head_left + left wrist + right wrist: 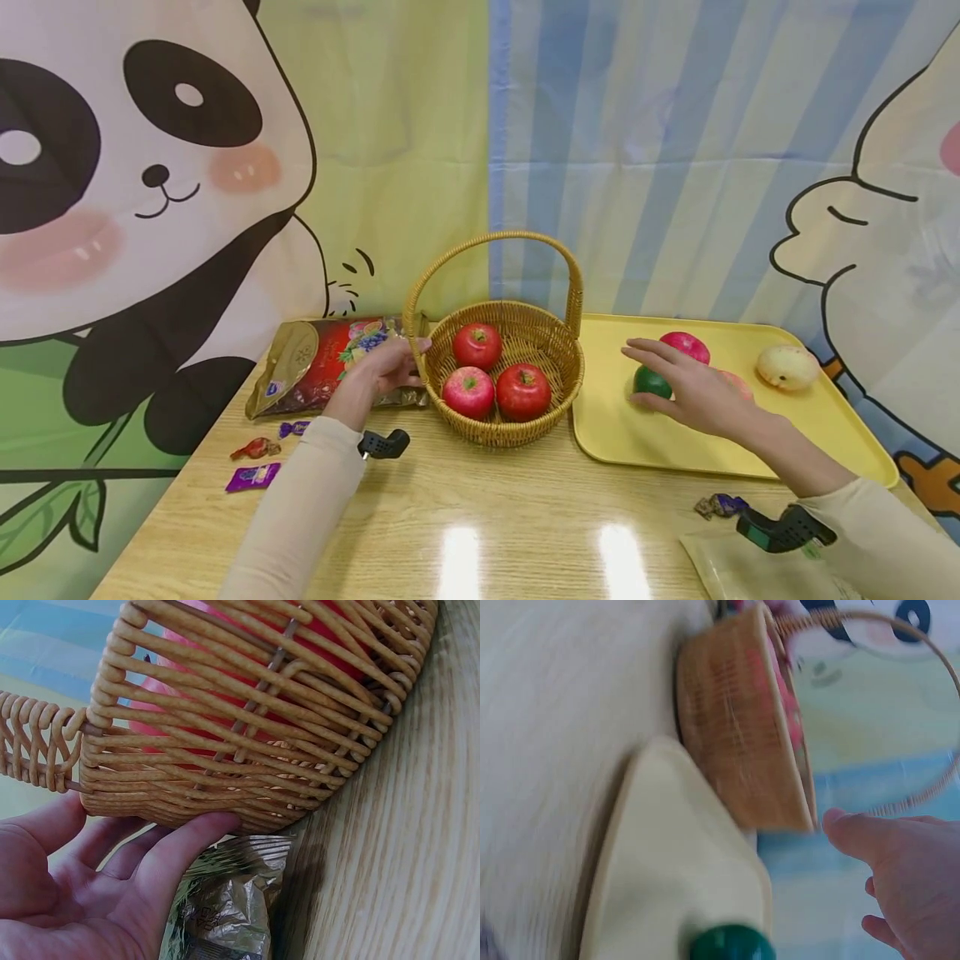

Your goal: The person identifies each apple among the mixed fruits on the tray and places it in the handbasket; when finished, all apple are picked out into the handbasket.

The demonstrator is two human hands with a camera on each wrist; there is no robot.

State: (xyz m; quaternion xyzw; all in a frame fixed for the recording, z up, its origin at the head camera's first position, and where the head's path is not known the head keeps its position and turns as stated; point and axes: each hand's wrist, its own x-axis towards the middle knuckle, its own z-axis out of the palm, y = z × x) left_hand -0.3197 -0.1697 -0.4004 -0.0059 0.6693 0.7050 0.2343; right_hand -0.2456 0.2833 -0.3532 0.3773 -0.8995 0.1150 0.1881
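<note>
Left hand (382,371) rests spread against the basket (501,429) wall, fingers straight. Right hand (693,387) hovers spread over the green fruit (649,382) on the yellow tray (637,437), right of basket.

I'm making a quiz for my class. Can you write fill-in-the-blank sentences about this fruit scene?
1. The wicker basket holds ___ red apples.
2. The left hand touches the basket's ___.
3. The right hand hovers over a ___ fruit on the yellow tray.

Missing words: three; side; green
</note>
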